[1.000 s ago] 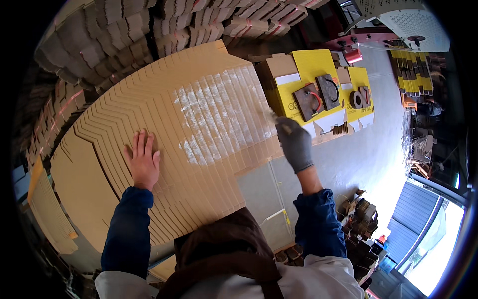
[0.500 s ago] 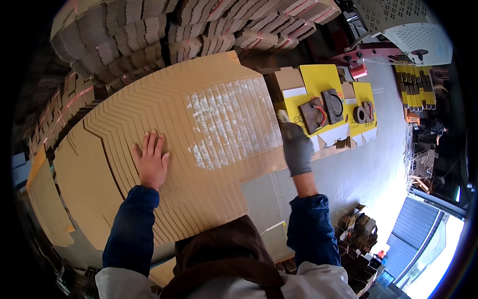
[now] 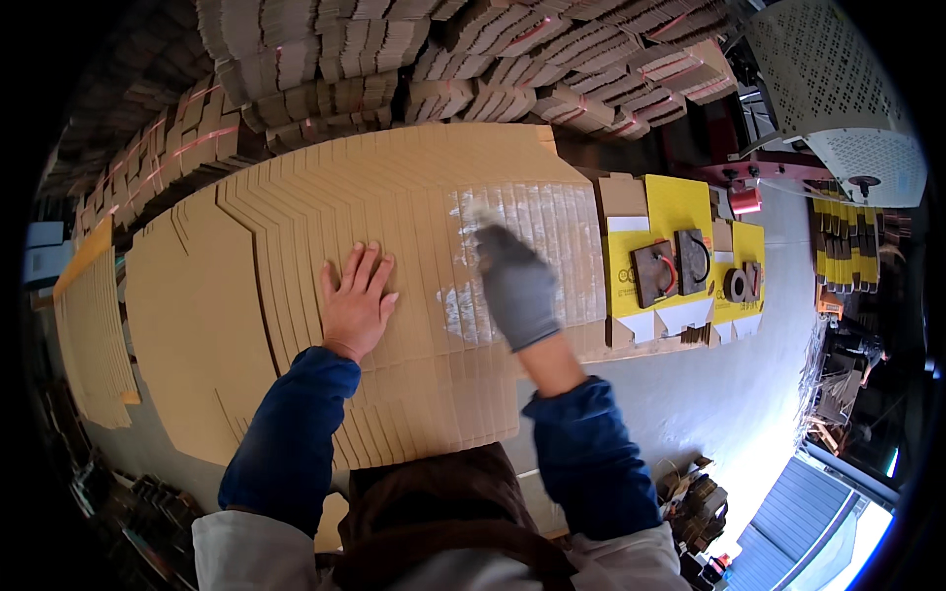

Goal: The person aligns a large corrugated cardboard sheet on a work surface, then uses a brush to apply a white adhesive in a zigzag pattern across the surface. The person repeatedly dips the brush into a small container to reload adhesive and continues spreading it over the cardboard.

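Flat brown cardboard sheets [image 3: 414,384] lie fanned out in overlapping steps in front of me. A band of shiny whitish wet streaks [image 3: 574,261] crosses their exposed strips, right of the middle. My bare left hand [image 3: 356,305] lies flat on the sheets with its fingers spread, left of that band. Over the band's left part is my right hand [image 3: 516,286] in a grey glove, its fingers closed. A small pale tip like a brush head [image 3: 480,214] pokes out beyond them; the glove hides the rest of it.
Yellow printed cartons [image 3: 680,202] lie flat to the right, carrying dark blocks with handles [image 3: 654,274] and a dark ring [image 3: 736,285]. Bundled cardboard stacks [image 3: 355,49] rise along the far side. A perforated pale machine guard [image 3: 828,69] stands far right. More sheets [image 3: 91,335] lean at left.
My right hand has swept left from the right edge of the streaked band onto its left part. The left hand stays flat on the cardboard. The whole view has shifted.
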Tool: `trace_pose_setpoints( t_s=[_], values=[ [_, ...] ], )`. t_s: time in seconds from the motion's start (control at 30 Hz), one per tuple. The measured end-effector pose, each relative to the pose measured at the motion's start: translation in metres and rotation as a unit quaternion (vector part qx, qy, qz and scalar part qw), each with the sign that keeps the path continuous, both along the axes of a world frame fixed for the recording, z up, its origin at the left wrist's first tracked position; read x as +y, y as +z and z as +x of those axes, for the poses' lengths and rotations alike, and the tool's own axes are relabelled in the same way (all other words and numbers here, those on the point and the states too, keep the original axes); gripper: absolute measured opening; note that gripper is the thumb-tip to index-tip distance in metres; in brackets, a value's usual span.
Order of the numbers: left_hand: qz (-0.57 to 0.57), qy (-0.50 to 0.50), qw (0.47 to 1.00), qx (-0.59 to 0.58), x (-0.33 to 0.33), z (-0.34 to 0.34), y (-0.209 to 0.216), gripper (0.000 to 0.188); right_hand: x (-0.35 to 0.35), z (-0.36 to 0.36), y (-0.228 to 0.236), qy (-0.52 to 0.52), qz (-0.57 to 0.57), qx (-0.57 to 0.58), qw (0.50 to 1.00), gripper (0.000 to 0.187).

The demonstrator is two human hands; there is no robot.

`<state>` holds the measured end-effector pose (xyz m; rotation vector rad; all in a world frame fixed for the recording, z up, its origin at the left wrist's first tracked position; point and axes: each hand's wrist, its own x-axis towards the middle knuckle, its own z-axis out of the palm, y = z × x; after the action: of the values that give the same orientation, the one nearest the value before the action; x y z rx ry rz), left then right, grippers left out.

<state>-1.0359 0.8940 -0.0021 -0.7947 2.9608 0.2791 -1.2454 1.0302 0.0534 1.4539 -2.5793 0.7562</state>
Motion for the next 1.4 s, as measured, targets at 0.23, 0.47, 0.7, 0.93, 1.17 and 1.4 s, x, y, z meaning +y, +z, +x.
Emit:
trace_pose_setpoints(
  t_s=[0.23, 0.47, 0.7, 0.93, 1.17, 1.4],
  values=[
    [0.012, -0.009, 0.999, 0.036, -0.001, -0.005, 0.006, 0.055, 0.051, -0.084, -0.019, -0.152, 0.156, 0.019, 0.976, 0.016],
    [0.046, 0.001, 0.996, 0.078, -0.005, 0.004, 0.007, 0.052, 0.139, -0.061, 0.041, -0.227, 0.017, -0.087, 0.970, 0.017],
    [0.058, -0.009, 0.989, 0.137, -0.008, 0.013, 0.007, 0.047, 0.170, 0.001, 0.044, -0.221, -0.023, -0.168, 0.960, 0.018],
    [0.111, -0.019, 0.975, 0.192, -0.012, 0.017, 0.005, 0.033, 0.186, 0.019, 0.056, -0.218, -0.038, -0.167, 0.961, 0.017],
    [0.169, -0.017, 0.955, 0.242, -0.016, 0.017, 0.007, 0.024, 0.195, 0.026, 0.061, -0.215, -0.022, -0.161, 0.963, 0.017],
    [0.128, 0.002, 0.961, 0.245, -0.033, 0.036, 0.024, 0.027, 0.171, 0.050, 0.074, -0.218, -0.029, -0.194, 0.956, 0.020]
  ],
)
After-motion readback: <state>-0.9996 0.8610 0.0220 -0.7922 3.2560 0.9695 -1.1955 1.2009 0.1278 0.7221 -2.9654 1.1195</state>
